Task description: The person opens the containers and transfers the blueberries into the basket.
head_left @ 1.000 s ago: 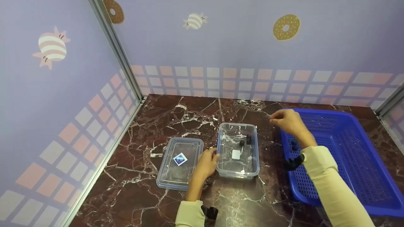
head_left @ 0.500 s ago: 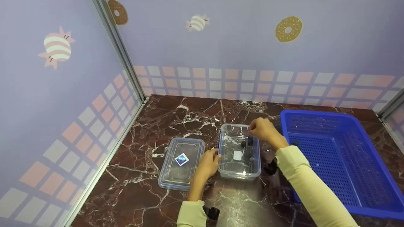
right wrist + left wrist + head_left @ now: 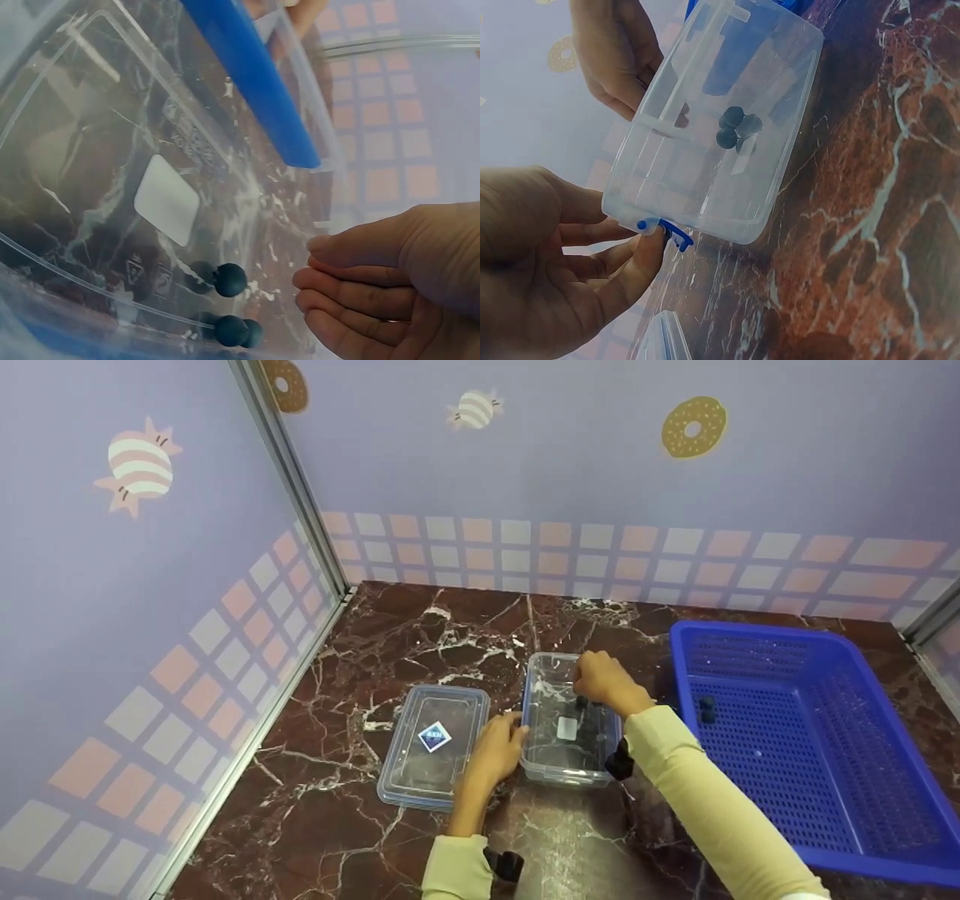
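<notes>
A clear plastic food container (image 3: 566, 774) stands on the marbled table with small dark blueberry-like balls (image 3: 230, 280) on its bottom, near its far right corner. My left hand (image 3: 495, 746) holds the container's left edge; in the left wrist view its fingertips meet at the wall and a blue clip (image 3: 676, 235). My right hand (image 3: 606, 681) reaches in over the far right side, thumb and fingertips drawn together above the balls. In the right wrist view that hand (image 3: 375, 289) shows curled fingers, and I cannot tell whether something is hidden between them.
A clear lid (image 3: 424, 772) with a blue diamond sticker lies flat left of the container. On the right stands a blue perforated basket (image 3: 772, 628) holding two dark balls (image 3: 707, 709). Patterned walls (image 3: 435, 465) border the table at the back and left.
My right hand has moved left from the basket's edge to the container and lowered over its far right side. My left hand stays at the container's left edge.
</notes>
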A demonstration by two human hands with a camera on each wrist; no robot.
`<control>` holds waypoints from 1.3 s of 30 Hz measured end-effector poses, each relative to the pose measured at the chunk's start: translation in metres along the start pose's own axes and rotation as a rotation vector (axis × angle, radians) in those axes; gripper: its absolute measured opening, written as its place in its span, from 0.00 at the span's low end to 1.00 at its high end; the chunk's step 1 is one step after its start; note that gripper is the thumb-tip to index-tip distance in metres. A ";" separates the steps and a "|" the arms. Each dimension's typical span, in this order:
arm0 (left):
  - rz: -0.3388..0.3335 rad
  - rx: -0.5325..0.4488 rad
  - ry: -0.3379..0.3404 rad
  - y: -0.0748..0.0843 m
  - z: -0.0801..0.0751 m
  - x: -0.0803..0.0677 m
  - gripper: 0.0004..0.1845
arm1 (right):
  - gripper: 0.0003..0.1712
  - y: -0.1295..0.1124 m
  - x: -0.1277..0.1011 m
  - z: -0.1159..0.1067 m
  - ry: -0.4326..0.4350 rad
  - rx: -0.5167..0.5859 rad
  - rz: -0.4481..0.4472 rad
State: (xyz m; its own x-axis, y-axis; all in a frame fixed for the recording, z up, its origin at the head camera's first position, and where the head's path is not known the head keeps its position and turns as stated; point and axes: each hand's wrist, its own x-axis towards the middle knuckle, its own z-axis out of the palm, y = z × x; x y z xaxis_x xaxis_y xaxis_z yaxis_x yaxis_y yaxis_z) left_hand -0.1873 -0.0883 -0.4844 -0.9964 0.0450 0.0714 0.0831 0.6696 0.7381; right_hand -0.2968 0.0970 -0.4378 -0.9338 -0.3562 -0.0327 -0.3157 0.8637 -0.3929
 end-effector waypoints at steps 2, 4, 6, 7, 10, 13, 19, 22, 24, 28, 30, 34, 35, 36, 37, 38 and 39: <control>-0.001 -0.002 -0.004 0.000 0.000 0.000 0.18 | 0.08 0.000 0.002 0.004 0.004 -0.014 -0.011; -0.006 -0.007 -0.010 0.000 0.000 0.000 0.19 | 0.14 0.000 0.003 0.008 0.019 -0.051 -0.028; -0.014 -0.017 -0.016 0.001 0.000 0.000 0.19 | 0.18 0.000 0.005 0.012 0.039 -0.091 -0.036; -0.009 -0.017 -0.016 0.001 0.000 0.000 0.19 | 0.18 0.001 0.005 0.014 0.039 -0.112 -0.035; 0.013 -0.010 -0.004 0.000 0.000 0.000 0.19 | 0.16 0.001 0.006 0.019 0.023 -0.148 -0.001; 0.035 0.003 0.011 0.000 0.001 0.000 0.18 | 0.12 0.000 0.006 0.021 -0.002 -0.157 0.030; 0.004 -0.006 -0.010 0.002 -0.001 0.000 0.19 | 0.07 -0.003 0.008 0.022 0.014 -0.197 0.022; 0.001 -0.007 -0.013 0.002 -0.001 0.000 0.19 | 0.06 -0.003 0.009 0.023 0.011 -0.196 0.027; 0.000 -0.007 -0.012 0.001 0.000 0.000 0.19 | 0.05 -0.003 0.010 0.023 0.000 -0.181 0.037; -0.009 -0.016 -0.020 0.000 0.000 0.000 0.20 | 0.05 0.000 0.010 0.023 -0.026 -0.164 0.055; -0.016 -0.015 -0.026 0.000 0.000 0.001 0.20 | 0.05 0.002 0.010 0.024 -0.041 -0.163 0.060; -0.027 -0.008 -0.030 0.000 0.000 0.001 0.20 | 0.07 0.003 0.010 0.025 -0.060 -0.167 0.043; -0.029 -0.008 -0.030 0.000 0.000 0.001 0.20 | 0.07 0.003 0.011 0.025 -0.065 -0.168 0.038; -0.031 -0.010 -0.032 0.001 0.000 0.001 0.20 | 0.07 0.003 0.011 0.025 -0.072 -0.168 0.038; -0.028 -0.011 -0.032 0.001 -0.001 0.001 0.20 | 0.07 0.003 0.011 0.026 -0.081 -0.172 0.035; -0.026 -0.011 -0.032 0.001 0.000 0.001 0.20 | 0.07 0.003 0.011 0.026 -0.091 -0.177 0.034; -0.024 -0.011 -0.033 0.000 0.000 0.000 0.19 | 0.07 0.003 0.010 0.026 -0.102 -0.182 0.035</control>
State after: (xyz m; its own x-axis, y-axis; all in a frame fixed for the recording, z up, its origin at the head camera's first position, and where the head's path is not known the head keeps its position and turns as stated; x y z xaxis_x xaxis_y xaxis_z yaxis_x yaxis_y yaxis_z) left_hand -0.1875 -0.0882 -0.4839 -0.9981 0.0537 0.0315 0.0592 0.6627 0.7465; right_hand -0.3029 0.0868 -0.4633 -0.9260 -0.3508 -0.1396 -0.3170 0.9232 -0.2173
